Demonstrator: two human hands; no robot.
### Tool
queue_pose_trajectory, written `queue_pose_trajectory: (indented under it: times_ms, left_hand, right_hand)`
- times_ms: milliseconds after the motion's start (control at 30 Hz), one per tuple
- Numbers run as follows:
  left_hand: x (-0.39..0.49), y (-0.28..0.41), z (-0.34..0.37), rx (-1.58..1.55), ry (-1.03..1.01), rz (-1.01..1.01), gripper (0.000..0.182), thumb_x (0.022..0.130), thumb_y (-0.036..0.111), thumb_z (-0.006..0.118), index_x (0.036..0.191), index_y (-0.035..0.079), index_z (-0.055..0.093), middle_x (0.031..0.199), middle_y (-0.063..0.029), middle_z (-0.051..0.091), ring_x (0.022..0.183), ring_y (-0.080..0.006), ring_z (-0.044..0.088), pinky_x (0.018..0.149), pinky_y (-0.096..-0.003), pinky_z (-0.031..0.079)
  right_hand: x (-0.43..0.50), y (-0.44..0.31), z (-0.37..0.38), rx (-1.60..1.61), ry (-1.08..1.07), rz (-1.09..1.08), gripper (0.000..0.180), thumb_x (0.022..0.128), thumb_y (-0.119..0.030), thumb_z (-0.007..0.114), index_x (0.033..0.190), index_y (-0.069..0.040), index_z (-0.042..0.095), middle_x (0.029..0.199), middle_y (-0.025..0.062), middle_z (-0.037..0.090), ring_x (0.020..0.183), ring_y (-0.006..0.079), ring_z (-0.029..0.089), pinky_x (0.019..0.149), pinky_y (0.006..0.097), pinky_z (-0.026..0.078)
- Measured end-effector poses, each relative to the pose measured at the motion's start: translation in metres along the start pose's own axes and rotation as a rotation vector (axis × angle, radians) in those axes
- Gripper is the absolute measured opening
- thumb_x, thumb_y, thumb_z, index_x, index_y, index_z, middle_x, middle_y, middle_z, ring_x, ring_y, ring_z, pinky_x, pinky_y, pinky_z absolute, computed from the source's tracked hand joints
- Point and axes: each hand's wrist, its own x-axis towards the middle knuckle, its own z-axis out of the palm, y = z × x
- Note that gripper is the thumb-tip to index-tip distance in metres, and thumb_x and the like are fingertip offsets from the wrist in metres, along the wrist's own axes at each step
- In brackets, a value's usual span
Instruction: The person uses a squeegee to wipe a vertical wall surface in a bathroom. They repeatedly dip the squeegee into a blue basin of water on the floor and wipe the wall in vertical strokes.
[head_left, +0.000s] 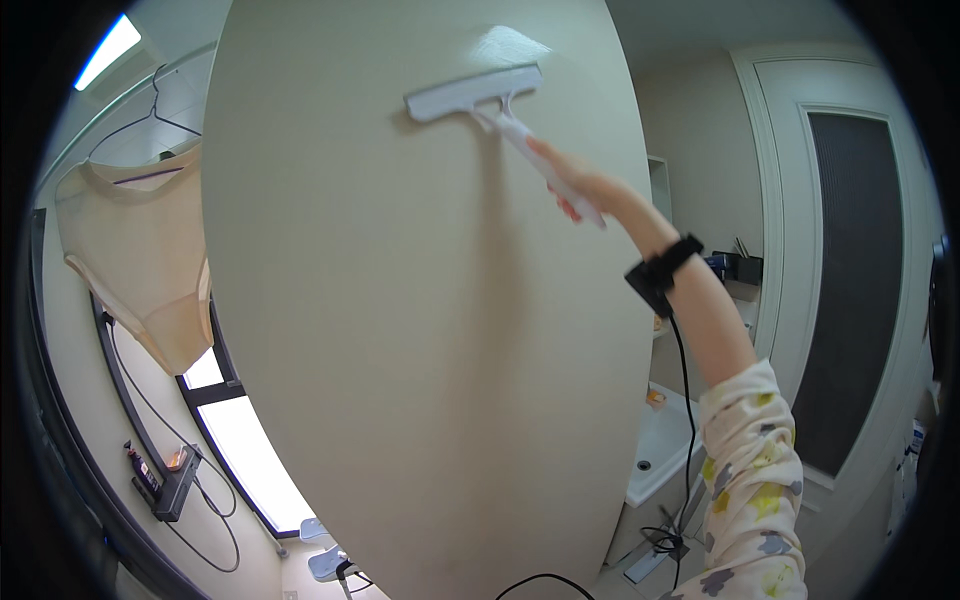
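My right hand (581, 180) is closed around the handle of a white window squeegee (476, 91), high up on a broad pale panel (360, 300) that fills the middle of the view. The squeegee's wide head lies against or very close to the panel, tilted with its right end higher. A black strap with a small box (661, 274) sits on my right wrist, and a black cable hangs from it. The sleeve is light with yellow and grey patterns. My left hand is out of view.
At left, a beige garment (142, 232) hangs from a hanger, above a shower hose and a wall shelf (177, 484) with a dark pump bottle. A window (251, 457) stands behind. At right are a white washbasin (667, 450), coiled cable (664, 538) and a door with a dark panel (855, 285).
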Motion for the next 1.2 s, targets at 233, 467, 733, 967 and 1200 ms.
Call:
queue_pose_trajectory:
  times_ms: [233,467,733,967,1200]
  left_hand:
    - [0.013,-0.026,0.009,-0.170,0.042,-0.034,0.025,0.082,0.013,0.054,0.106,0.007,0.052,0.084,-0.0129,0.061,0.073,-0.0240,0.060,0.065,-0.0346,0.048]
    - [-0.009,-0.013,0.000,-0.029,0.106,0.020,0.028,0.083,0.014,0.054,0.110,0.006,0.051,0.083,-0.0130,0.060,0.073,-0.0249,0.060,0.064,-0.0349,0.048]
    - [-0.040,0.068,-0.040,0.042,-0.021,-0.069,0.026,0.082,0.018,0.056,0.101,0.001,0.053,0.079,-0.0149,0.060,0.075,-0.0228,0.059,0.066,-0.0347,0.047]
    - [-0.063,0.072,-0.055,0.064,0.063,0.048,0.021,0.081,0.015,0.054,0.095,0.001,0.053,0.080,-0.0213,0.059,0.078,-0.0278,0.060,0.065,-0.0368,0.046]
    - [-0.087,0.082,-0.064,-0.101,0.014,0.031,0.019,0.084,0.017,0.055,0.095,0.001,0.053,0.081,-0.0169,0.059,0.079,-0.0219,0.058,0.067,-0.0343,0.045]
  right_hand:
    - [0.063,-0.121,-0.003,0.199,0.083,0.045,0.051,0.084,-0.056,0.041,0.073,-0.006,0.041,0.054,0.0051,0.042,0.038,0.0155,0.040,0.036,0.0288,0.035]
    - [0.050,-0.076,0.017,0.221,0.072,-0.041,0.057,0.081,-0.063,0.042,0.076,-0.006,0.043,0.057,0.0042,0.041,0.039,0.0142,0.040,0.035,0.0294,0.034]
    - [-0.050,0.032,0.015,-0.038,-0.041,0.190,0.067,0.075,-0.071,0.044,0.074,-0.004,0.043,0.058,0.0023,0.039,0.037,0.0130,0.040,0.032,0.0288,0.034]
    - [-0.071,0.033,-0.014,-0.002,0.023,0.412,0.067,0.073,-0.073,0.043,0.070,-0.006,0.040,0.056,0.0013,0.038,0.038,0.0121,0.040,0.033,0.0274,0.035]
    - [-0.137,0.028,0.067,-0.340,-0.115,0.331,0.067,0.080,-0.065,0.043,0.070,0.001,0.046,0.052,0.0066,0.044,0.039,0.0156,0.047,0.033,0.0297,0.038]
